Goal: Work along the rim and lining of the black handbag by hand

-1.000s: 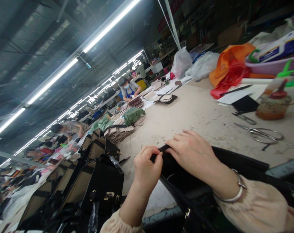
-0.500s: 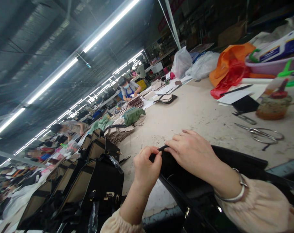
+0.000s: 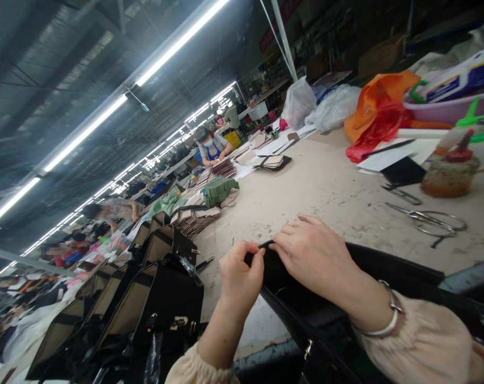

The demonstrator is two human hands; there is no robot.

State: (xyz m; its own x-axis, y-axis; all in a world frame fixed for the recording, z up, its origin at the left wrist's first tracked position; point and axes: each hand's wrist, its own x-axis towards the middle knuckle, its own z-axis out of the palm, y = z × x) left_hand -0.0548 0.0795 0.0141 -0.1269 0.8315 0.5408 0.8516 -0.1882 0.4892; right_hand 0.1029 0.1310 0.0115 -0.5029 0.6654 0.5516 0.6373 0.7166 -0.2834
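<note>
A black handbag point(image 3: 378, 269) lies on the worktable point(image 3: 306, 186) right in front of me. My left hand point(image 3: 240, 277) pinches the bag's top edge at its near-left corner, fingers curled shut on it. My right hand point(image 3: 317, 256) rests over the same edge just to the right, fingers pressing the black material; a silver bangle point(image 3: 380, 325) sits on that wrist. Both sleeves are pale beige. The bag's inside is dark and mostly hidden by my hands.
A row of black and tan bags point(image 3: 154, 298) stands at the left. Scissors point(image 3: 429, 221), a glue jar point(image 3: 450, 173), paper and orange and red plastic bags point(image 3: 380, 109) lie at the right. Stacks of cut pieces point(image 3: 220, 189) and other workers point(image 3: 210, 144) sit farther along.
My left hand has shifted slightly left and down along the bag's edge; otherwise the hands and the bag stay in place.
</note>
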